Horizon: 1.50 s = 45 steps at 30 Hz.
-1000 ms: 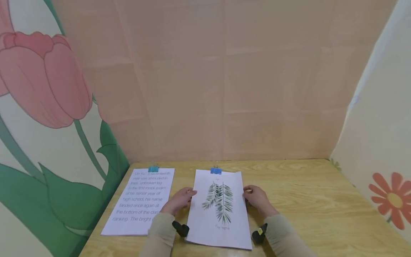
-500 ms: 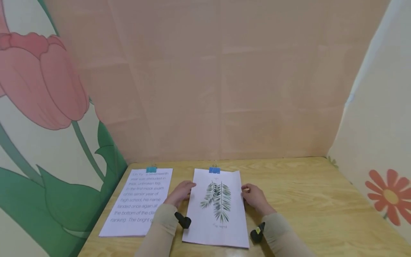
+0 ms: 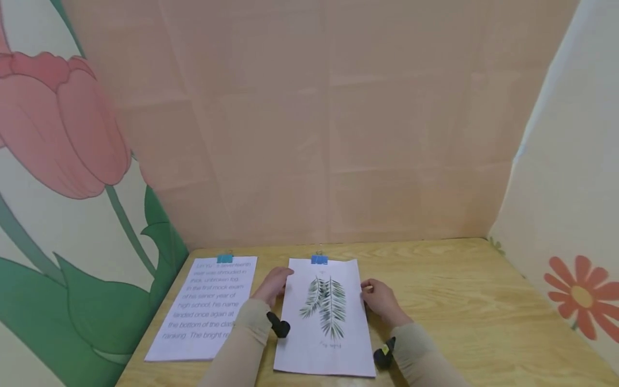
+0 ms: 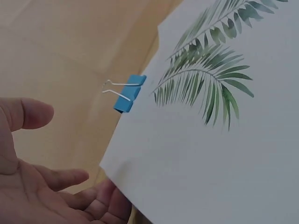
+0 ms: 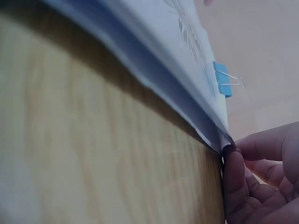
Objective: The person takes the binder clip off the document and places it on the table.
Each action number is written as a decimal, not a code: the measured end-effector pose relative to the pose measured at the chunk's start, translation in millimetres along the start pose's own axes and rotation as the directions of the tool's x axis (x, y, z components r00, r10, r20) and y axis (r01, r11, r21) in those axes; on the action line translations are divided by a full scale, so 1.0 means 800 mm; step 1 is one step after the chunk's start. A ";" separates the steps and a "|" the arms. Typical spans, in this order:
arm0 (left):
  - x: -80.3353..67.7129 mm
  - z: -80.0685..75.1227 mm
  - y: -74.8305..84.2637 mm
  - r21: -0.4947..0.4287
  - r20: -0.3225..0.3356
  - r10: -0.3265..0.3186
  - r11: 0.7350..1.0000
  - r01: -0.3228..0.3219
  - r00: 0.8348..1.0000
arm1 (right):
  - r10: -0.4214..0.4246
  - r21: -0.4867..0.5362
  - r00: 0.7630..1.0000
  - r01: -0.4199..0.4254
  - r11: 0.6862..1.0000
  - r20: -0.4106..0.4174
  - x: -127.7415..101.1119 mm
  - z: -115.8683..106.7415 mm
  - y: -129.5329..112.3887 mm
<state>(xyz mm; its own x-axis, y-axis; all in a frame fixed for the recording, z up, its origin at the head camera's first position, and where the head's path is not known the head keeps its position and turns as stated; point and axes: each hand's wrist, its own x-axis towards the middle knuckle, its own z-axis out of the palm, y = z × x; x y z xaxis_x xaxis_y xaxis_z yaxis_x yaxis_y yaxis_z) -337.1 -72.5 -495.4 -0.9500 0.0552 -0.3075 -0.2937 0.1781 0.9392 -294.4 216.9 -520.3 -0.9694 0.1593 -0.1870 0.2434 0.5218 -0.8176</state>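
A clipped paper stack [image 3: 314, 317] with a printed palm-leaf drawing, upside down from here, lies in front of me. A blue binder clip [image 3: 319, 259] grips its far edge. My left hand [image 3: 274, 285] is at the stack's left edge, close to the far corner. In the left wrist view, its thumb [image 4: 37, 113] stands apart and the lower fingertips reach the paper's edge. My right hand [image 3: 382, 302] is at the right edge. In the right wrist view, its thumb and finger pinch a corner of the stack, where the paper layers spread slightly apart.
To the left lies another paper stack [image 3: 203, 312] with large printed text and a teal binder clip [image 3: 224, 258]; my left forearm overlaps its corner. The wooden table [image 3: 464, 317] meets a pinkish-brown backdrop [image 3: 329, 134] behind, with flower-painted walls at both sides.
My left hand has slid along the stack's left edge toward the far corner. The right hand stays at the right edge. The view has shifted slightly.
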 end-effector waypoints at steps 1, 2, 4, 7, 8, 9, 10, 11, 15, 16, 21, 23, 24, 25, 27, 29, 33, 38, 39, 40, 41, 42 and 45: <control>0.003 0.001 0.000 0.003 -0.002 0.003 1.000 -0.003 1.000 | 0.004 -0.001 1.000 -0.004 1.000 -0.001 0.000 0.000 0.000; 0.005 0.001 0.000 0.007 -0.003 0.009 1.000 -0.009 1.000 | 0.005 -0.002 1.000 -0.005 1.000 0.000 0.000 -0.001 -0.001; 0.010 0.002 0.000 0.019 -0.003 0.027 0.999 -0.027 1.000 | 0.016 -0.001 1.000 -0.016 1.000 0.002 0.000 -0.001 -0.001; 0.016 0.005 -0.001 0.068 -0.005 0.061 0.996 -0.060 0.998 | 0.023 0.002 1.000 -0.023 1.000 0.003 -0.001 -0.001 -0.003; 0.017 0.006 -0.002 0.093 -0.009 0.075 0.993 -0.073 0.997 | 0.024 0.001 1.000 -0.024 1.000 0.003 -0.001 -0.001 -0.004; 0.019 0.007 -0.003 0.114 -0.016 0.089 0.990 -0.086 0.996 | 0.024 -0.001 1.000 -0.024 1.000 0.001 -0.001 -0.001 -0.004; 0.020 0.008 -0.005 0.142 -0.035 0.115 0.984 -0.109 0.993 | 0.023 -0.003 1.000 -0.023 1.000 0.000 -0.001 0.000 -0.004; 0.021 0.010 -0.007 0.171 -0.061 0.149 0.976 -0.136 0.987 | 0.028 -0.001 1.000 -0.028 1.000 -0.001 -0.001 0.000 -0.004; 0.024 0.014 -0.013 0.260 -0.184 0.282 0.938 -0.230 0.942 | 0.039 -0.005 0.999 -0.039 0.999 -0.003 -0.002 0.001 -0.003; 0.024 0.015 -0.014 0.272 -0.205 0.305 0.930 -0.245 0.930 | 0.044 -0.005 0.999 -0.044 0.999 -0.002 -0.002 0.001 -0.003; 0.024 0.017 -0.012 0.158 -0.171 0.235 0.965 -0.208 0.957 | 0.057 -0.001 0.998 -0.057 0.998 -0.002 -0.003 0.000 -0.004; 0.025 0.018 -0.010 0.094 -0.152 0.188 0.980 -0.176 0.970 | 0.062 -0.002 0.998 -0.062 0.998 -0.003 -0.004 0.000 -0.005; 0.026 0.018 -0.009 0.073 -0.152 0.176 0.983 -0.167 0.973 | 0.066 0.000 0.998 -0.066 0.998 -0.004 -0.004 -0.001 -0.005; 0.027 0.019 -0.009 0.062 -0.152 0.166 0.985 -0.158 0.974 | 0.066 0.002 0.998 -0.066 0.998 -0.004 -0.003 -0.001 -0.006; 0.027 0.020 -0.010 0.056 -0.155 0.157 0.987 -0.150 0.975 | 0.064 0.002 0.998 -0.064 0.998 -0.003 -0.004 0.000 -0.006; 0.026 0.020 -0.011 0.076 -0.165 0.167 0.985 -0.156 0.972 | 0.059 0.004 0.998 -0.059 0.998 -0.002 -0.004 0.001 -0.005; 0.024 0.018 -0.014 0.148 -0.171 0.208 0.972 -0.184 0.963 | 0.061 0.008 0.998 -0.061 0.998 -0.001 -0.004 0.003 -0.004; 0.019 0.016 -0.012 0.187 -0.172 0.233 0.962 -0.200 0.957 | 0.023 -0.008 1.000 -0.023 1.000 0.003 -0.003 0.003 -0.002; 0.018 0.016 -0.012 0.187 -0.169 0.233 0.962 -0.201 0.958 | 0.008 -0.013 1.000 -0.008 1.000 0.004 -0.003 0.003 -0.002; 0.018 0.016 -0.011 0.189 -0.168 0.234 0.961 -0.202 0.958 | -0.005 -0.019 1.000 0.005 1.000 0.005 -0.003 0.002 -0.002; 0.017 0.015 -0.011 0.192 -0.166 0.236 0.960 -0.203 0.958 | -0.015 -0.022 1.000 0.015 1.000 0.008 -0.003 0.002 -0.002; 0.017 0.015 -0.011 0.197 -0.161 0.242 0.958 -0.209 0.957 | -0.021 -0.029 1.000 0.022 0.999 0.011 -0.002 0.001 -0.001; 0.018 0.014 -0.012 0.207 -0.150 0.261 0.951 -0.228 0.954 | -0.028 -0.057 0.999 0.029 0.998 0.018 -0.001 -0.004 -0.001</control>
<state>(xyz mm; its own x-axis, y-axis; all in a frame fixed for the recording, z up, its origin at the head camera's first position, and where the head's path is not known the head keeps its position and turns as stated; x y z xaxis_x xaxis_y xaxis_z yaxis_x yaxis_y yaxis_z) -346.4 -62.5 -510.3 -0.9985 -0.0486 -0.0249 -0.0407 0.3599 0.9321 -293.8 218.9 -518.2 -0.9763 0.1291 -0.1737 0.2163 0.5734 -0.7902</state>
